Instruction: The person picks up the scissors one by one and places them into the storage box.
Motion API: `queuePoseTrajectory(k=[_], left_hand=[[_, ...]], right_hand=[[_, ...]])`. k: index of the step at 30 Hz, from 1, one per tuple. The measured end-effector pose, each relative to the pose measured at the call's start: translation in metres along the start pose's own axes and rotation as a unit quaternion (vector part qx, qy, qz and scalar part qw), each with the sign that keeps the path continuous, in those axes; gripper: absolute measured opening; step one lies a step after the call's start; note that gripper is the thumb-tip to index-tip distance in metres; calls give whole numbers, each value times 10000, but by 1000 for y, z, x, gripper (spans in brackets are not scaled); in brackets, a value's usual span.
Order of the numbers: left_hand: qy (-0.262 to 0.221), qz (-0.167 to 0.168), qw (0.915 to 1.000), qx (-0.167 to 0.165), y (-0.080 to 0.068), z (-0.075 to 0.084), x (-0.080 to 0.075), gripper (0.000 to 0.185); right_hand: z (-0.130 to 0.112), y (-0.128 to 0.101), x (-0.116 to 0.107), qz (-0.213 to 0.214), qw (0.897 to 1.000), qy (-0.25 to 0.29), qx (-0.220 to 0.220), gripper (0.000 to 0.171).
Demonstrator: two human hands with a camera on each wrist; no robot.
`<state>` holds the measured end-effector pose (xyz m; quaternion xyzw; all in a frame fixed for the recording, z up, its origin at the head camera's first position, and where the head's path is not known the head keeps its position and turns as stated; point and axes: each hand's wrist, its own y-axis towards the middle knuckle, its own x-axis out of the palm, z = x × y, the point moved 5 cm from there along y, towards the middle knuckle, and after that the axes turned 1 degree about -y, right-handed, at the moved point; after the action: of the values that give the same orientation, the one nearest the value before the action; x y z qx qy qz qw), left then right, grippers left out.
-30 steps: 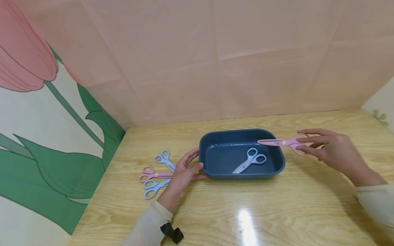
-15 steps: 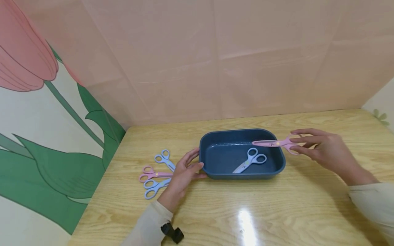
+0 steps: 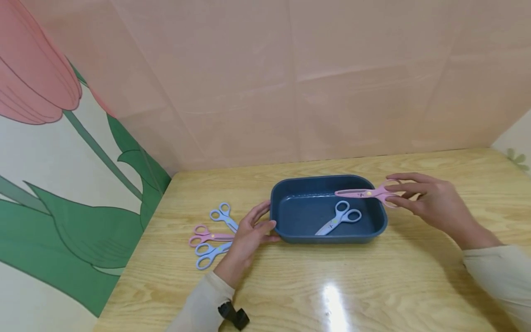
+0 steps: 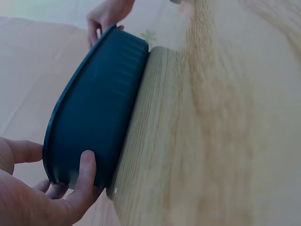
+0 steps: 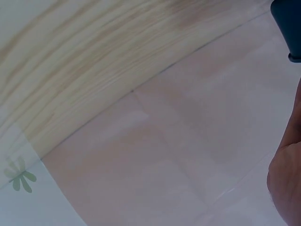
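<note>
A dark blue tray sits in the middle of the wooden table; its outer wall fills the left wrist view. One light blue pair of scissors lies inside it. My right hand pinches a pink pair of scissors by the handles, blades pointing left above the tray's right part. My left hand holds the tray's left end, thumb on the outer wall. Just left of that hand lie three more scissors: two blue and one pink.
The table stands in a corner. A pink panel wall runs along its back edge, and a flower-printed wall lines its left edge. A small black object sits at my left sleeve. The right wrist view shows mostly wall and table edge.
My right hand has carried the pink scissors leftward, so the blades now reach further over the tray. The left hand and the tray keep still.
</note>
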<state>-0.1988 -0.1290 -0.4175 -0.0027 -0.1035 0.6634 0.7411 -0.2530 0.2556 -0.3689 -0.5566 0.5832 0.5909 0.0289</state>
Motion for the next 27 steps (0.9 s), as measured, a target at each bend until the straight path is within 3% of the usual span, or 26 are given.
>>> queuePoseTrajectory(k=[19,27], left_hand=[[5,46,10000,25,0,1,0,59],[-61,39,10000,2,0,-1,-1,59]], right_hand=[[-8,5,-1,80,9995,36,-288,46],[-18,5,10,-254,9996,80,26,39]])
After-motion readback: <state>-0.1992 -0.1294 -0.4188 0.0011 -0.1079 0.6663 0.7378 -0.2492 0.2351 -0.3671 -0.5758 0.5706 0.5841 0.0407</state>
